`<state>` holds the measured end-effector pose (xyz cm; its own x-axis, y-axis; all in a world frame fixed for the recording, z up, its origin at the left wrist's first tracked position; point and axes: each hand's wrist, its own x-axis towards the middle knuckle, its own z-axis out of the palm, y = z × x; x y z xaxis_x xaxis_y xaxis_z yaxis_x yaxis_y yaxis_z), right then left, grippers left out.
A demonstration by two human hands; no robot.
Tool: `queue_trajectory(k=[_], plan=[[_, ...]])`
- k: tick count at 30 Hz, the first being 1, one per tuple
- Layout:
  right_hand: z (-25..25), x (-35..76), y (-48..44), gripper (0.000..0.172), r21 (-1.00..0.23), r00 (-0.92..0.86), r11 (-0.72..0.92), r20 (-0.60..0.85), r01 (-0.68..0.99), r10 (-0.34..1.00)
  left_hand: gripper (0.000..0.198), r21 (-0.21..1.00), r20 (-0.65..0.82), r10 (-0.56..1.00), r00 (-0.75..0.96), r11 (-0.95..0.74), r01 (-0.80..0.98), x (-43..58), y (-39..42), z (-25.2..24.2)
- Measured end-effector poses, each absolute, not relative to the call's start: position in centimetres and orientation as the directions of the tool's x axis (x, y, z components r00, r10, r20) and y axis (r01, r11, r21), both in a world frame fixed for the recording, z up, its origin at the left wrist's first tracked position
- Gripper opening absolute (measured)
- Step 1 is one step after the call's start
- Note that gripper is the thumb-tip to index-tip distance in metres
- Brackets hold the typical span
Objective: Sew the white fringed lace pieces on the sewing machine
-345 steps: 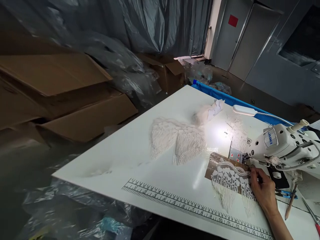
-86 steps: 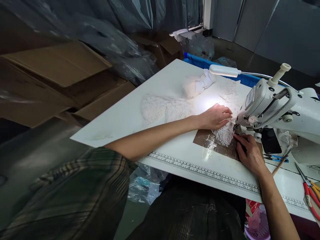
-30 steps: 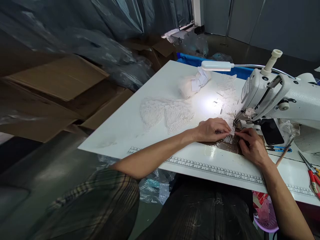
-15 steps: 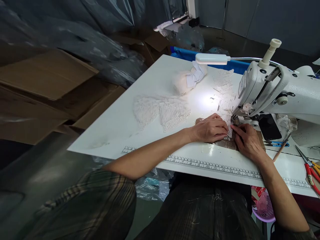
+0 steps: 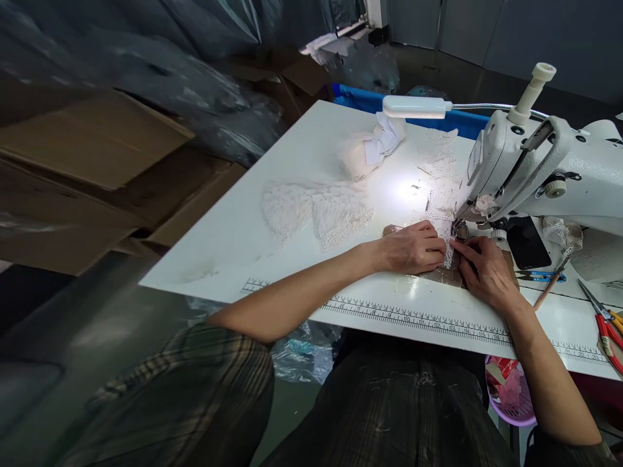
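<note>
White lace (image 5: 448, 254) lies between my hands, beside the needle area of a white sewing machine (image 5: 506, 162). My left hand (image 5: 413, 248) is closed on the lace's left side, fingers curled together. On the right, my right hand (image 5: 484, 269) has its thumb and forefinger at the lace edge, just in front of the presser foot; whether it pinches the lace is hard to tell. Brown tape (image 5: 445, 277) covers the table under both hands. More lace (image 5: 440, 175) runs back from the machine under a lamp (image 5: 417, 107).
Gathered lace pieces (image 5: 321, 211) and a pale bundle (image 5: 372, 149) lie left on the white table (image 5: 219, 240). A phone (image 5: 528, 243), blue snips (image 5: 540, 276) and red-handled scissors (image 5: 605, 331) are at right. Cardboard boxes (image 5: 92, 139) stand left; a purple basket (image 5: 523, 408) sits below.
The view has shifted slightly, so the table and machine sit a little differently in the picture. Both hands keep nearly the same place at the lace.
</note>
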<state>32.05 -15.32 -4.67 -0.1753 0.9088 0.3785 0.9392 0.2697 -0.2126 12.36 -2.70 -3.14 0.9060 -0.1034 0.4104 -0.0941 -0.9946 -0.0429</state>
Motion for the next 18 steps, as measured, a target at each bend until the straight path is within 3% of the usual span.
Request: queue_trajectory(k=[3,9,18], plan=[[-4.3,32.3,-15.4,0.040,-0.194,-0.215,0.296,0.354,0.935,0.910,0.032,-0.088,0.418,-0.116,0.901,-0.992,-0.086,12.2,-3.0,-3.0],[-3.7,32.3,-15.5,0.039,-0.153,-0.234,0.300,0.346,0.942,0.909,0.021,0.008,0.437,-0.083,0.896,-0.995,-0.096,12.0,-3.3,-2.6],[-3.4,32.0,-15.4,0.037,-0.110,-0.240,0.291,0.339,0.950,0.910,0.026,0.043,0.422,-0.052,0.905,-0.996,-0.077,12.7,-2.8,-2.9]])
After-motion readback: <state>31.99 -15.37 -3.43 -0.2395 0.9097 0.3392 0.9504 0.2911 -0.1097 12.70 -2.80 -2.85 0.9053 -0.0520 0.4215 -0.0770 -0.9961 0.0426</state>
